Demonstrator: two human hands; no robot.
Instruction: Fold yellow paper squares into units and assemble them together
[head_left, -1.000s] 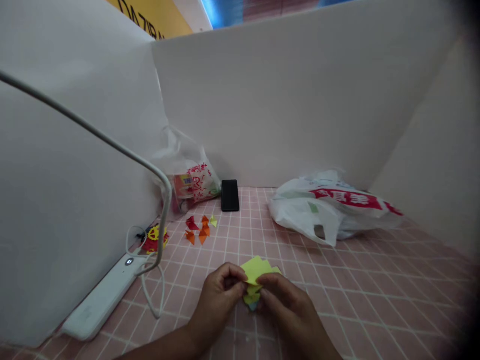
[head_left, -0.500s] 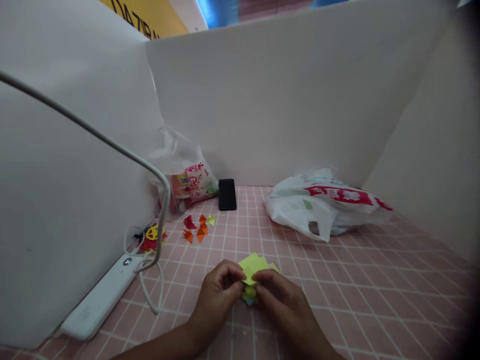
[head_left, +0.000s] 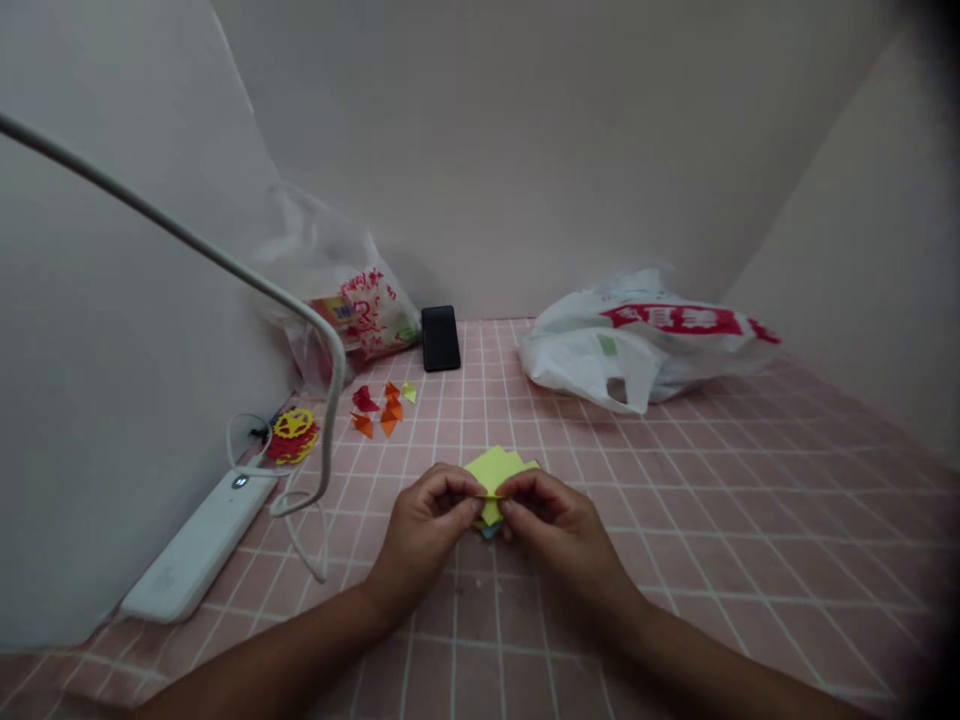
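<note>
A small piece of yellow paper (head_left: 490,497) is pinched between both hands, its edge toward me. My left hand (head_left: 431,520) grips its left end with thumb and forefinger, and my right hand (head_left: 559,520) grips the right end the same way. Just beneath lies a stack of yellow paper squares (head_left: 496,466), with a bit of blue paper (head_left: 490,532) showing at its near corner. Fingers cover part of the stack. Farther off to the left lie several small folded paper pieces: red (head_left: 365,399), orange (head_left: 389,415) and yellow (head_left: 409,391).
A black phone (head_left: 440,339) lies near the back wall. White plastic bags stand at back left (head_left: 367,310) and back right (head_left: 630,345). On the left are a white power strip (head_left: 199,545), a looping cable (head_left: 330,400) and red and yellow gear-shaped pieces (head_left: 294,430).
My view has tilted down, so the table things sit higher. Both hands now hold the small yellow paper edge-on, where before its face showed.
</note>
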